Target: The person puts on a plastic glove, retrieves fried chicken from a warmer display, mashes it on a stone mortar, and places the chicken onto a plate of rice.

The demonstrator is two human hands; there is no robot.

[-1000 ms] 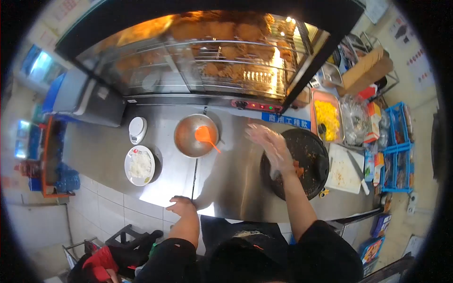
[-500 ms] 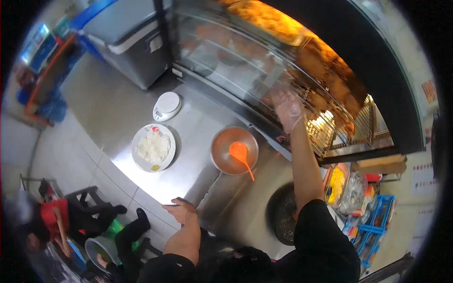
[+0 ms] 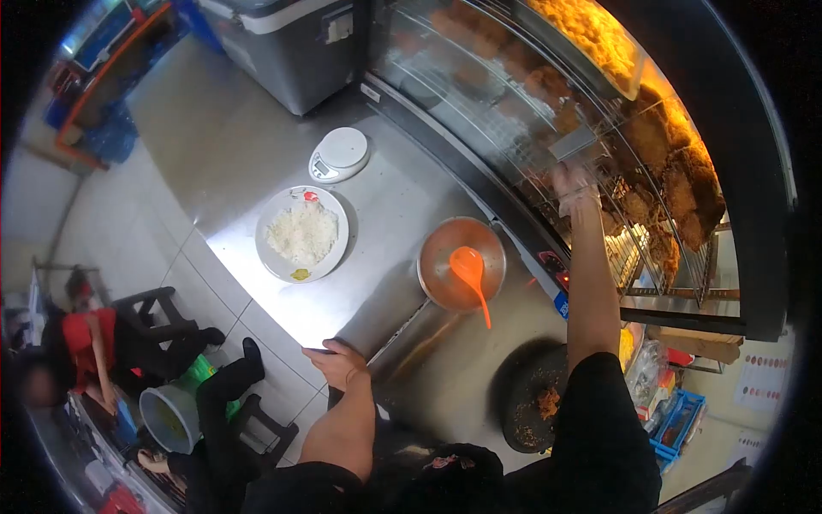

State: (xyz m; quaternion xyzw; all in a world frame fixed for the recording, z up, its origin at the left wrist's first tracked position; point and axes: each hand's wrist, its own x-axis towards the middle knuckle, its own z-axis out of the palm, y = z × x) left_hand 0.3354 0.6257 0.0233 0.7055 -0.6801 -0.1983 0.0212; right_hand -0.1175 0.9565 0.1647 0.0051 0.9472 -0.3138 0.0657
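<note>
My right hand (image 3: 575,187), in a clear plastic glove, reaches to the lit display cabinet (image 3: 505,184), by the glass and wire racks. A small grey rectangular plate (image 3: 572,143) is just beyond its fingers, which are blurred; whether they grip anything does not show. Browned fried pieces (image 3: 681,184) lie on the racks beside it. My left hand (image 3: 341,363) is bare, at the counter's near edge, its fingers closed around a thin dark flat object (image 3: 319,350) seen edge-on. On the counter are a plate (image 3: 267,257) of white rice (image 3: 303,234) and a metal bowl (image 3: 437,287) with an orange ladle (image 3: 467,265).
A white kitchen scale (image 3: 344,147) stands behind the plate. A grey cooler box (image 3: 287,64) sits at the back. By my right arm is a dark round pan (image 3: 518,403) with brown crumbs. A seated person (image 3: 90,343) is at lower left near a bucket (image 3: 171,418).
The view has shifted, so the counter things sit slightly further right. My right hand remains at the cabinet and my left at the counter edge. More of the dark pan shows.
</note>
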